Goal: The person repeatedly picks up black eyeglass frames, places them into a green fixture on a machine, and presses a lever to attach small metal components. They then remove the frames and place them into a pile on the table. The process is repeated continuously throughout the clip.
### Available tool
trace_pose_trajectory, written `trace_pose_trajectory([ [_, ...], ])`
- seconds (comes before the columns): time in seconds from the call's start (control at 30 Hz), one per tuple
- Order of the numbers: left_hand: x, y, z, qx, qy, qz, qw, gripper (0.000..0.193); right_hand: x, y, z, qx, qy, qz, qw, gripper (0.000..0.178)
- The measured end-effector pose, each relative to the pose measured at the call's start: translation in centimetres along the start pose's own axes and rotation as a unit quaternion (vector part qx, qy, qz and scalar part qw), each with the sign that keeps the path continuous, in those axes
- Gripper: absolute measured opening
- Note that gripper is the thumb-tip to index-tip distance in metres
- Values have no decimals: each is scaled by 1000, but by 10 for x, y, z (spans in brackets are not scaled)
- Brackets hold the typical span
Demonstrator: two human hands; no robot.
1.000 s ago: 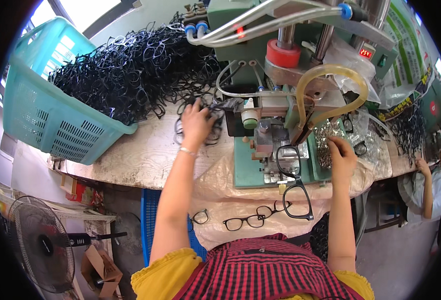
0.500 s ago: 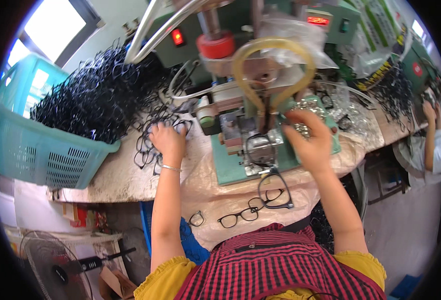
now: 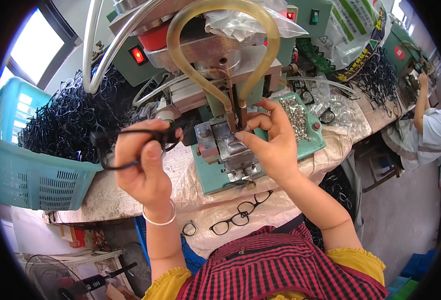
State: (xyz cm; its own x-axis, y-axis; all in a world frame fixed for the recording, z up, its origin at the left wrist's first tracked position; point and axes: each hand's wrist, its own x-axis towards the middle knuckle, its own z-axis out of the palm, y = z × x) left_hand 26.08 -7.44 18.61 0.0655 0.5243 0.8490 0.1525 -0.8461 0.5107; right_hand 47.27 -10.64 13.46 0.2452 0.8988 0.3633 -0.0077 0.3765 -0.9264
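My left hand (image 3: 144,177) is raised left of the machine, its fingers closed around a black eyeglass frame (image 3: 98,136). My right hand (image 3: 279,150) is at the machine's metal fixture (image 3: 238,156). Its thumb and forefinger come together beside the copper-coloured tips (image 3: 232,121) below the looped yellowish tube (image 3: 174,37). Whatever sits between those fingers is too small to make out. Right of this hand, many small metal pieces (image 3: 293,117) lie on the green machine base (image 3: 206,177).
A turquoise basket (image 3: 35,180) overflows with black eyeglass frames (image 3: 65,125) at the left. Several frames (image 3: 230,223) lie on the cloth (image 3: 268,212) before me. Plastic bags (image 3: 348,37) stand at the back right. A fan (image 3: 55,277) is lower left; another person (image 3: 433,127) sits far right.
My left hand has lifted from the frames on the table with an eyeglass frame in it. My right hand has moved left to the fixture. The frame hanging at the fixture is gone from there.
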Motion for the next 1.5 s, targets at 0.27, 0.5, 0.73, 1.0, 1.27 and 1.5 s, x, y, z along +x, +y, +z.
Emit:
trace_pose_trajectory([
  [0.27,-43,15,32,63,-217,142,964,31,3,0,-60,-132,-7,37,991,48],
  [0.5,-52,5,50,73,-239,147,957,25,1,67,-103,-474,101,-174,857,20],
  [0.73,-81,15,42,111,-215,99,965,38,27,87,-46,-677,-55,-117,724,13],
  [1.0,-123,-49,0,157,81,-307,935,63,27,98,-42,-703,-88,-131,693,10],
  [1.27,-71,-155,-7,278,-11,-193,941,98,27,87,-87,-375,80,-24,923,17],
  [1.5,-57,-106,-111,207,75,-242,945,17,-51,64,-161,-312,179,31,933,16],
])
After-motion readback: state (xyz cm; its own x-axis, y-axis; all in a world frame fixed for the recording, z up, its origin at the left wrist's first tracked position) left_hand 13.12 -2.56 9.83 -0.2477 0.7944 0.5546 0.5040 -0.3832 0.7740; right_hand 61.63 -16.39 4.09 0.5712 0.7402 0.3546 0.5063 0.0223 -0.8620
